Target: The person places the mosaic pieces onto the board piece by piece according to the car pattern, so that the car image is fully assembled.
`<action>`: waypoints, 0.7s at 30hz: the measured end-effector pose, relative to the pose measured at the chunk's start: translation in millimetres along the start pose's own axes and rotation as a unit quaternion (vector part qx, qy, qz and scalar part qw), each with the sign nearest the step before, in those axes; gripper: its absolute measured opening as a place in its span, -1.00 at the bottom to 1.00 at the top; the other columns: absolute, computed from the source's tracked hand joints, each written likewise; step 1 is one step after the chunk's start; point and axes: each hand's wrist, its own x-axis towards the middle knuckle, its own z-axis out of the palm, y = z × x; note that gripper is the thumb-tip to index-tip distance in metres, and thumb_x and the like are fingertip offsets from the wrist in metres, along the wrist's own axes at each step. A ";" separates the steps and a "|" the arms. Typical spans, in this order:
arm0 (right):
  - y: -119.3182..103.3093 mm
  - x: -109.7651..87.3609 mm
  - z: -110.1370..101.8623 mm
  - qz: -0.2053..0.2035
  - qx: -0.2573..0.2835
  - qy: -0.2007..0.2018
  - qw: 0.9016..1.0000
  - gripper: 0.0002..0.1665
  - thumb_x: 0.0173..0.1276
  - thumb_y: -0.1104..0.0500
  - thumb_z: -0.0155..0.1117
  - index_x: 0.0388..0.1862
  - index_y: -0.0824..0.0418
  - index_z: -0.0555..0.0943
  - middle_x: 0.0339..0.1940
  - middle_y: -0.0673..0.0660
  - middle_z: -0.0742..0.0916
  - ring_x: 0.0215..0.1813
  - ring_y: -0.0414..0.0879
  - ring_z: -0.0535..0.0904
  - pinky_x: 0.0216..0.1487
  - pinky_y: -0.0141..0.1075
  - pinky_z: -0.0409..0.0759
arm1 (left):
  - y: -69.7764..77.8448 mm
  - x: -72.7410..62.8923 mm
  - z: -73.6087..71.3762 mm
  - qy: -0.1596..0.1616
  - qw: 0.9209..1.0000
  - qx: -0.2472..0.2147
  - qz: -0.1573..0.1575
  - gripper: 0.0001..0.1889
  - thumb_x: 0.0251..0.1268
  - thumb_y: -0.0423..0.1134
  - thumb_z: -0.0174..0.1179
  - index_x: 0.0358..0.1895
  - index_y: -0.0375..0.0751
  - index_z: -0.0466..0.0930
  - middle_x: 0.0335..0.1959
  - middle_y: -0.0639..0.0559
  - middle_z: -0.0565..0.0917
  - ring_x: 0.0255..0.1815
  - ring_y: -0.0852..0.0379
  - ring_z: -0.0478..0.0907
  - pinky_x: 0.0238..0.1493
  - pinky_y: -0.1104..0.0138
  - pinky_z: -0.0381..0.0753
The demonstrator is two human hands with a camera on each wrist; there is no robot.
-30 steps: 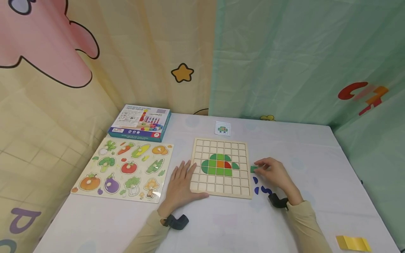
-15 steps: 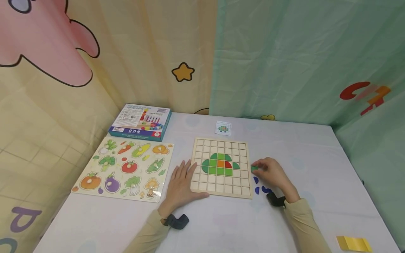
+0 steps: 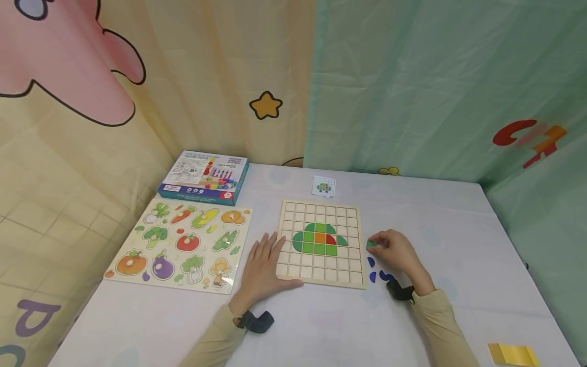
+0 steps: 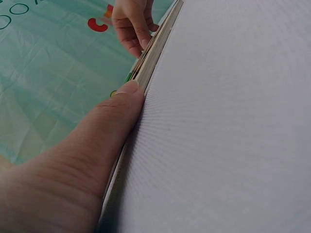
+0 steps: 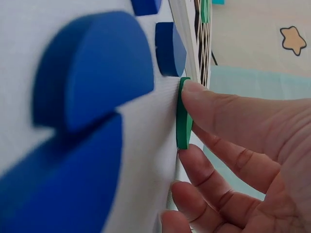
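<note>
A wooden grid board point(image 3: 316, 277) lies flat on the table, with light green, dark green, orange and red pieces point(image 3: 319, 238) set in its middle squares. My left hand point(image 3: 262, 270) rests at its lower left corner, fingers spread; in the left wrist view the thumb point(image 4: 114, 109) presses along the board's edge. Just right of the board, my right hand point(image 3: 398, 252) pinches a small dark green piece point(image 5: 182, 116) between thumb and finger, close to the tabletop. Several blue pieces with curved edges point(image 3: 371, 262) lie below that hand, the nearest large in the right wrist view.
Behind the board is a small pattern card point(image 3: 323, 186). To the left lie a vegetable knob puzzle point(image 3: 202, 285) and a boxed toy point(image 3: 202, 176). A folded yellow piece point(image 3: 512, 354) sits at the front right. Curtains hang behind the table.
My right hand has shifted the green piece slightly to the right, away from the board's edge, and the piece appears turned. My left hand has stayed in place.
</note>
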 end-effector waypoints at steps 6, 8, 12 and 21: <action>1.9 -2.5 2.8 0.000 0.010 0.018 1.000 -0.77 0.14 0.21 0.44 -0.24 0.25 0.64 -0.33 0.10 0.62 -0.30 0.00 0.42 -0.32 -0.20 0.40 | -0.2 0.0 0.0 0.001 1.000 0.003 0.002 0.21 -0.21 0.56 0.15 0.50 -0.12 0.03 0.50 -0.12 0.02 0.50 -0.08 -0.21 0.44 0.08 -0.27; 2.8 -4.3 3.4 -0.006 0.012 0.027 1.000 -0.78 0.13 0.22 0.45 -0.27 0.22 0.61 -0.35 0.08 0.62 -0.32 -0.02 0.43 -0.34 -0.22 0.40 | 0.0 0.0 -0.1 0.000 1.000 0.001 0.001 0.21 -0.21 0.56 0.15 0.50 -0.12 0.03 0.50 -0.12 0.02 0.50 -0.07 -0.22 0.44 0.09 -0.28; 3.6 -8.0 3.6 -0.020 0.018 0.048 0.998 -0.79 0.12 0.25 0.45 -0.31 0.19 0.58 -0.40 0.05 0.63 -0.39 -0.07 0.42 -0.41 -0.24 0.38 | 0.2 0.3 -0.8 -0.002 1.000 0.002 -0.002 0.21 -0.22 0.57 0.15 0.50 -0.12 0.04 0.50 -0.12 0.01 0.50 -0.08 -0.22 0.44 0.09 -0.29; 2.9 -14.1 3.2 -0.027 0.058 0.060 0.996 -0.86 0.17 0.33 0.39 -0.32 0.25 0.58 -0.42 0.05 0.66 -0.45 -0.10 0.45 -0.46 -0.27 0.42 | 0.5 0.6 -0.9 -0.005 1.000 0.008 -0.002 0.22 -0.21 0.56 0.15 0.50 -0.13 0.03 0.51 -0.12 0.01 0.50 -0.08 -0.21 0.44 0.08 -0.26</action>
